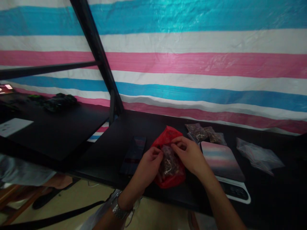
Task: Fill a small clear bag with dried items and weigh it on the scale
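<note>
A clear plastic bag point(169, 163) with small brownish pieces inside lies over an opened red plastic bag point(176, 181). My left hand point(150, 161) pinches the upper left edge of the clear bag, thumb and fingers together. On the other side, my right hand point(188, 153) is closed at the clear bag's upper right edge, close to the red plastic. Right of the hands sits a digital scale point(222, 161) with a shiny square plate. Several small filled bags point(203, 133) lie behind the scale.
Flat clear zip bags point(259, 155) rest right of the scale. A dark phone-like slab point(134, 153) lies left of my hands. A black metal post point(96, 48) rises between this table and another, where dark bundles point(59, 102) lie. Striped sheeting point(192, 64) hangs behind. A seated person's leg point(26, 171) shows at left.
</note>
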Available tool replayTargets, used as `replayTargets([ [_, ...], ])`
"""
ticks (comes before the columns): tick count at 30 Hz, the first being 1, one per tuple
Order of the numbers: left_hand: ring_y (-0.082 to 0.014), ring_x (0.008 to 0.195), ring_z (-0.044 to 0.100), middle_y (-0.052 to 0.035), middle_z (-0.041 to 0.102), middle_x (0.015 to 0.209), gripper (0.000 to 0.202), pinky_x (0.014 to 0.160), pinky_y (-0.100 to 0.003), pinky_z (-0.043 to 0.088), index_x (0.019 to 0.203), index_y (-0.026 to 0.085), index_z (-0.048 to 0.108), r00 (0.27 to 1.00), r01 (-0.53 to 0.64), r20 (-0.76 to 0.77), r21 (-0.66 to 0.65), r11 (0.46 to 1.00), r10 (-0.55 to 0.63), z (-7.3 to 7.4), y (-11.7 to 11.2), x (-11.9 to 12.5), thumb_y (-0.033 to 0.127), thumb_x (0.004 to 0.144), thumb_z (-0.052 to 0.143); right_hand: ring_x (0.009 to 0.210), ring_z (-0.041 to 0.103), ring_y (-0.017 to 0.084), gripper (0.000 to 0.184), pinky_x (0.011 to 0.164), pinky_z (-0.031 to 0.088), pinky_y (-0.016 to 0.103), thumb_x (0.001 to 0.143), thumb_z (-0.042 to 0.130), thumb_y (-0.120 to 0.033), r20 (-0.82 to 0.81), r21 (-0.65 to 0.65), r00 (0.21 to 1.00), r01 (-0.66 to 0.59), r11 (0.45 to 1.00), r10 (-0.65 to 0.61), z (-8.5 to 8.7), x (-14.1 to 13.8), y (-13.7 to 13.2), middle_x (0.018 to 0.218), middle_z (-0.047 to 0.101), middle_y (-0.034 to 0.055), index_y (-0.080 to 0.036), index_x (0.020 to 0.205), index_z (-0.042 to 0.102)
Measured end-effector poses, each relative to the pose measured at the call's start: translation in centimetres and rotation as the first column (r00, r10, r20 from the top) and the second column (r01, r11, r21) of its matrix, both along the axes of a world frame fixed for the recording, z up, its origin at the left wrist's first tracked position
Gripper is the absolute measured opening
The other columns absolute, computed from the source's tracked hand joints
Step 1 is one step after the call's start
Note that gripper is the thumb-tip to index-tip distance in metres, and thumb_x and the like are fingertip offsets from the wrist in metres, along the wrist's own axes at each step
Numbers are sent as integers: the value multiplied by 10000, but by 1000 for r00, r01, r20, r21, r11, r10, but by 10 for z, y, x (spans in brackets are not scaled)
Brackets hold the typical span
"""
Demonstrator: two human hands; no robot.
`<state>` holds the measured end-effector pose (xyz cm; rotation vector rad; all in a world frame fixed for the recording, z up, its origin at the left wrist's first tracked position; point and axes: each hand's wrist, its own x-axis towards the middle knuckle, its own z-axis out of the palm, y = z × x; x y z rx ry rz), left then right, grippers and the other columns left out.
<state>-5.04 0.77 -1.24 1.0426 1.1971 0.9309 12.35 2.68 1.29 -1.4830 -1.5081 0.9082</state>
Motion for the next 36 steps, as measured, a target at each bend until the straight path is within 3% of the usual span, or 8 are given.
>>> replayTargets([
  [4,-140,680,701,7,728,800,223,598,-219,543,926,215,642,991,-55,-95,329,943,91,8,-3,-4,435,964,626,686,700,188,189,640,525,296,867,688,-365,-146,48,984,-94,994,100,15,10,-3,733,738,-10,-227,992,717],
  [10,-142,744,720,2,751,860,163,660,-218,557,964,224,712,940,-83,-225,580,810,257,19,-8,-1,332,1010,600,699,698,166,173,645,549,267,863,737,-343,-236,168,963,-89,982,128,41,19,-12,755,743,-13,-230,995,730],
  [21,-110,773,717,21,742,895,110,701,-175,572,953,231,725,913,-195,-43,829,525,406,26,1,14,177,995,639,938,773,184,231,873,622,308,853,784,-252,-345,275,927,-52,960,149,48,14,-15,1034,814,25,-260,1079,737],
  [25,-109,742,704,26,725,860,126,687,-183,556,937,224,705,910,-155,-69,858,489,410,32,1,24,147,991,621,912,768,198,185,850,622,320,864,787,-343,-321,246,939,-44,968,124,48,19,-15,991,809,34,-242,1011,737],
  [28,-133,749,700,9,726,873,130,699,-226,554,953,223,689,890,-103,-155,847,521,428,35,2,27,170,1015,588,859,752,203,199,790,611,315,883,762,-423,-276,229,956,-39,973,103,48,25,-16,927,791,40,-233,930,724],
  [31,-205,807,689,-34,728,893,116,737,-322,559,983,213,675,766,-19,-319,856,516,558,39,0,24,245,1031,574,834,738,207,256,760,599,313,883,748,-480,-249,252,968,43,967,22,50,38,-16,906,773,44,-236,936,692],
  [34,-299,897,686,-82,743,967,167,811,-452,582,1025,201,690,588,281,-598,782,556,545,36,-15,17,361,984,665,816,719,208,295,747,582,312,876,746,-518,-222,295,968,179,938,-115,52,56,-16,875,749,40,-243,934,658],
  [36,-346,1025,707,-98,758,1114,368,894,-506,602,1174,214,700,539,488,-713,699,524,449,25,-31,13,460,907,766,761,696,198,312,704,563,304,865,749,-532,-237,309,957,240,920,-170,52,71,-15,818,725,22,-248,933,640],
])
